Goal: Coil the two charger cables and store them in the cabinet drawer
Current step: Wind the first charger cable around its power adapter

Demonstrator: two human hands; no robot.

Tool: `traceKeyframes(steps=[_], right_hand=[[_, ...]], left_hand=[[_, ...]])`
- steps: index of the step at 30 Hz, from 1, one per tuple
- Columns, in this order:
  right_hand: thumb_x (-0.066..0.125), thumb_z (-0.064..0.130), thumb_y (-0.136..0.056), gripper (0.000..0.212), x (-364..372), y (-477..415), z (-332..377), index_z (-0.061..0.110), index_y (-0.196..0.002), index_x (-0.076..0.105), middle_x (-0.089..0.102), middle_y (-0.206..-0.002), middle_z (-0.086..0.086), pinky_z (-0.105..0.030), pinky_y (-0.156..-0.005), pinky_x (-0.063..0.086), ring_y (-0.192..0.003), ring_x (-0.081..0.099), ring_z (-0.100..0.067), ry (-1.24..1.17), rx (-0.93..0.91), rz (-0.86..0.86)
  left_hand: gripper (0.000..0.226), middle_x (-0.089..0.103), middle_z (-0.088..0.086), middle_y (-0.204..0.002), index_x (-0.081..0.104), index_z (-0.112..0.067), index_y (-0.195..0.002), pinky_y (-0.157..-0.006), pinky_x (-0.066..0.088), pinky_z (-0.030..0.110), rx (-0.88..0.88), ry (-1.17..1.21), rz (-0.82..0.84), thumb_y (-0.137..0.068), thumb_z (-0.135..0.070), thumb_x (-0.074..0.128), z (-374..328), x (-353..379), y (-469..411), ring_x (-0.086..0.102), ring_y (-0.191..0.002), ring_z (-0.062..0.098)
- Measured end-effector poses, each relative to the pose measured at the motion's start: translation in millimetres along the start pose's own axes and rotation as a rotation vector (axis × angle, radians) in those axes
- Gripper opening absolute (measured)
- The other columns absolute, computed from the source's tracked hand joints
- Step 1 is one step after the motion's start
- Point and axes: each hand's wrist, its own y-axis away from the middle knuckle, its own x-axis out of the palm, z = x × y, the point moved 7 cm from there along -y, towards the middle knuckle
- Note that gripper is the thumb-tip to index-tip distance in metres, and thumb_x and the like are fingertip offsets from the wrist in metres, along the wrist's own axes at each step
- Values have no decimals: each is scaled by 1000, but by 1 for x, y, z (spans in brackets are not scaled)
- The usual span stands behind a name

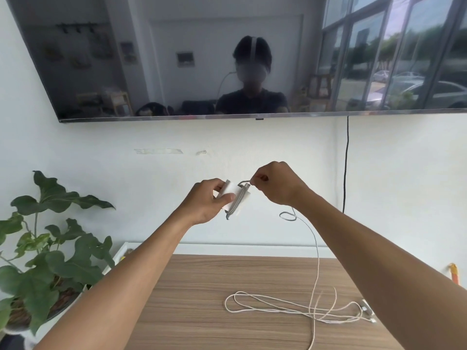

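Holding a white charger brick point(231, 192) in the left grip point(207, 200), thumb across its near face, fingers curled behind. Wound round the brick, just right of that thumb, several grey turns of 1 cable point(316, 245). Pinching the same cable in the right grip point(274, 184), fingertips closed on it just above the brick's top corner, close beside the left grip yet apart from it. Below the right grip, a small loop in the slack, then a long drop to the wooden desk point(202, 299) and off the lower edge of view. Well below both grips, lying loose on the desk in long overlapping loops, a 2nd cable point(265, 303), pale, with plugs at its far right end. Cannot tell where the 2 lines touch as they cross. Far left of the left grip, a leafy plant point(63, 248). Above both grips on the wall, a dark screen point(177, 59). Right of the right grip, hanging down the wall, a black cord point(345, 173).
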Motion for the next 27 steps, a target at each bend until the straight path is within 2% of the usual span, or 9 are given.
traceKeyframes(steps=[6, 12, 14, 17, 19, 21, 23, 27], right_hand=[[48, 10, -90, 23, -2, 5, 13, 5, -83, 70, 68, -77, -9, -35, -59, 48, -71, 62, -32, 53, -41, -75], [47, 16, -93, 28, 7, 14, 15, 0, -78, 64, 62, -68, -14, -37, -54, 45, -60, 49, -32, 21, -26, -144], [47, 14, -92, 26, 9, 15, 18, 3, -75, 63, 62, -66, -10, -36, -54, 45, -59, 52, -31, -19, -20, -162], [47, 11, -90, 25, 9, 18, 23, 6, -71, 62, 57, -61, -6, -32, -51, 39, -55, 46, -24, -82, -19, -204], [47, 10, -90, 24, 10, 20, 27, 1, -74, 63, 59, -61, -10, -34, -51, 41, -54, 44, -23, -117, -31, -227], [48, 9, -90, 24, 13, 23, 29, 0, -75, 64, 53, -54, -3, -33, -50, 38, -50, 39, -20, -145, -38, -245], [48, 9, -90, 24, 14, 25, 28, 2, -76, 65, 47, -52, 5, -29, -50, 36, -48, 38, -16, -188, -33, -266], [48, 10, -92, 24, 19, 29, 23, 4, -77, 65, 48, -52, 9, -19, -47, 34, -47, 41, -10, -268, -18, -296]], left_hand=[[27, 63, -8, -108, 62, -18, -114, -63, 40, 18, -7, 2, -82, -91, -30, 61, -9, -1, -1, 58, -77, 6], [26, 65, -5, -104, 64, -15, -109, -78, 48, 31, -101, 40, -216, -88, -31, 63, -5, -7, -4, 63, -90, 20], [25, 67, -4, -103, 66, -14, -106, -82, 52, 35, -140, 114, -251, -87, -31, 65, -2, -8, -6, 67, -92, 22], [21, 69, 2, -102, 65, -13, -100, -77, 56, 39, -198, 258, -289, -86, -29, 66, 0, -10, -8, 71, -85, 25], [23, 71, 8, -100, 65, -7, -99, -72, 58, 37, -241, 374, -299, -88, -27, 67, 0, -13, -9, 71, -75, 24], [24, 72, 12, -99, 66, -4, -99, -74, 60, 36, -280, 486, -289, -87, -25, 68, 1, -13, -10, 70, -71, 24], [22, 73, 12, -97, 68, -4, -97, -77, 61, 37, -313, 560, -277, -87, -23, 69, 0, -11, -11, 70, -71, 25], [20, 70, 15, -95, 67, 0, -90, -69, 61, 32, -356, 705, -269, -88, -20, 68, -3, -7, -12, 69, -74, 27]])
